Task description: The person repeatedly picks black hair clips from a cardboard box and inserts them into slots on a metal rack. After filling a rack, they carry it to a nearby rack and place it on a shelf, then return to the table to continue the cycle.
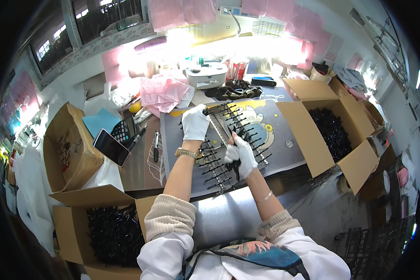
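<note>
A metal rack (218,132) with rows of prongs, many tipped with small black parts, lies on a grey cartoon-printed mat (284,151). My left hand (195,123), in a white glove, is closed at the rack's far left end, its fingertips against the frame. My right hand (242,157), in a white glove with bare fingertips, is over the rack's middle. Its thumb and forefinger pinch near a prong, and slim black pieces (235,169) stick out from beneath the palm. The exact shape of those pieces is hidden by the glove.
Open cardboard boxes of black pieces stand at right (331,135) and lower left (114,233). Another worn box (72,149) is at left. A phone (111,147), calculator (124,130) and pen (156,147) lie beside the mat. Behind it are a white case (206,74) and black bundle (235,90).
</note>
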Tool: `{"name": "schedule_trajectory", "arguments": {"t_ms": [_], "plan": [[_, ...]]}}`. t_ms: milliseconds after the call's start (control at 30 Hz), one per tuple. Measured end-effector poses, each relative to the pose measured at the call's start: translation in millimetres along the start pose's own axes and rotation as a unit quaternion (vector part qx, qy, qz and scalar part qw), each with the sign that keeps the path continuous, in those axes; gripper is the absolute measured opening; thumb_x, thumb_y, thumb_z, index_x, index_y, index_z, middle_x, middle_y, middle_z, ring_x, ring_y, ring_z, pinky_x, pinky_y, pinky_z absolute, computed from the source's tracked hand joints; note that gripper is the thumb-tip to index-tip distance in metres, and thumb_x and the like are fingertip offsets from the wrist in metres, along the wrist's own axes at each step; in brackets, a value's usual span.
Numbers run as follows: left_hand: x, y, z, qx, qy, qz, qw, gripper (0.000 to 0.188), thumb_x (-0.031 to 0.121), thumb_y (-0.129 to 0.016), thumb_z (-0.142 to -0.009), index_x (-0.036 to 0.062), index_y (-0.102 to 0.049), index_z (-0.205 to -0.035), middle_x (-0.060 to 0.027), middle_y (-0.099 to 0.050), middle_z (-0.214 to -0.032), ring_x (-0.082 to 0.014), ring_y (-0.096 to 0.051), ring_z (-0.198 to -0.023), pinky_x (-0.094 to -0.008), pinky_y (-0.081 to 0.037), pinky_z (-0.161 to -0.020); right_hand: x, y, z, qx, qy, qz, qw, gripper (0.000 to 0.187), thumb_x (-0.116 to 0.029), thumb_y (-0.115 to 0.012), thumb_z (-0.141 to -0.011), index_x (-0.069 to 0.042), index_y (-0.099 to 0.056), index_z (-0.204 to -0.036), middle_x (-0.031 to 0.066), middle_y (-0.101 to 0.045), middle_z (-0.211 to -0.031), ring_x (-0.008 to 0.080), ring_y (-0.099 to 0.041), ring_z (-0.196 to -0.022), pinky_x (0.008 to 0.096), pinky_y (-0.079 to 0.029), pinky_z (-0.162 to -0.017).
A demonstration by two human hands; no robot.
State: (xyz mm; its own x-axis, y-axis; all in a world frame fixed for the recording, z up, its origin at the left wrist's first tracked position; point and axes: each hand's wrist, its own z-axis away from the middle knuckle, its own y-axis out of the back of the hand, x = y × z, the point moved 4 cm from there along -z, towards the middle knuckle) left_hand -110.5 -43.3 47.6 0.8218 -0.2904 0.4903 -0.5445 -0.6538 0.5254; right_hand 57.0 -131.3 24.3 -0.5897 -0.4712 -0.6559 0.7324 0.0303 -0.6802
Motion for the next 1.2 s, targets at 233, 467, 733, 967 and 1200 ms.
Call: {"name": "schedule_trajectory", "arguments": {"t_ms": [233, 467, 733, 967, 1200], "plan": [[1.7, -22.4, 2.2, -0.043, -0.058, -0.123, 0.99, 0.011, 0.017, -0.064, -0.081, 0.011, -0.069, -0.074, -0.0131, -0.068, -0.07, -0.0321, -0.069, -0.069, -0.043, -0.053, -0.065, -6.6, 41.8, 67.8, -0.043, 0.04, 0.09, 0.994, 0.035, -0.034, -0.05, -0.106, -0.011, -0.048, -0.081, -0.0064, -0.029, -0.051, 0.0084, -0.026, -0.039, 0.029, -0.031, -0.042], [-3.6, -19.1, 1.9, 0.004, -0.045, -0.077, 0.996, 0.015, 0.027, -0.071, -0.082, 0.0116, -0.072, -0.082, -0.0123, -0.071, -0.079, -0.033, -0.07, -0.073, -0.0438, -0.054, -0.069, -63.4, 89.9, 162.0, 0.103, 0.121, 0.206, 0.966, 0.035, -0.031, -0.059, -0.102, -0.008, -0.052, -0.076, -0.0036, -0.041, -0.053, 0.0082, -0.038, -0.042, 0.0276, -0.032, -0.042], [-197.9, -2.2, 93.4, 0.377, 0.58, 0.556, 0.462, 0.054, 0.054, -0.056, -0.099, 0.0048, -0.053, -0.075, -0.0128, -0.059, -0.066, -0.0278, -0.053, -0.049, -0.0396, -0.048, -0.048, -170.7, 113.4, 249.9, 0.264, 0.357, 0.337, 0.83, 0.031, -0.031, -0.063, -0.1, -0.011, -0.052, -0.078, -0.0033, -0.045, -0.059, 0.0065, -0.043, -0.047, 0.0253, -0.035, -0.043], [-153.0, 63.1, 69.2, 0.344, 0.382, 0.608, 0.606, 0.054, 0.039, -0.047, -0.107, 0.0159, -0.038, -0.059, 0.0004, -0.032, -0.044, -0.0143, -0.028, -0.036, -0.033, -0.03, -0.041, -299.0, 128.7, 185.3, 0.356, 0.437, 0.801, 0.2, 0.034, -0.037, -0.07, -0.092, -0.004, -0.064, -0.095, 0.0214, -0.064, -0.068, 0.0394, -0.066, -0.063, 0.0436, -0.053, -0.055], [-30.1, 200.5, 79.9, 0.219, 0.222, 0.441, 0.842, 0.046, 0.027, -0.062, -0.102, 0.0162, -0.039, -0.064, 0.005, -0.037, -0.048, -0.0067, -0.031, -0.037, -0.0258, -0.024, -0.038, -290.1, 92.8, 148.9, 0.245, 0.417, 0.852, 0.198, 0.077, -0.028, -0.087, -0.069, 0.001, -0.057, -0.134, 0.0217, -0.062, -0.126, 0.0355, -0.06, -0.115, 0.0413, -0.047, -0.101]]}}
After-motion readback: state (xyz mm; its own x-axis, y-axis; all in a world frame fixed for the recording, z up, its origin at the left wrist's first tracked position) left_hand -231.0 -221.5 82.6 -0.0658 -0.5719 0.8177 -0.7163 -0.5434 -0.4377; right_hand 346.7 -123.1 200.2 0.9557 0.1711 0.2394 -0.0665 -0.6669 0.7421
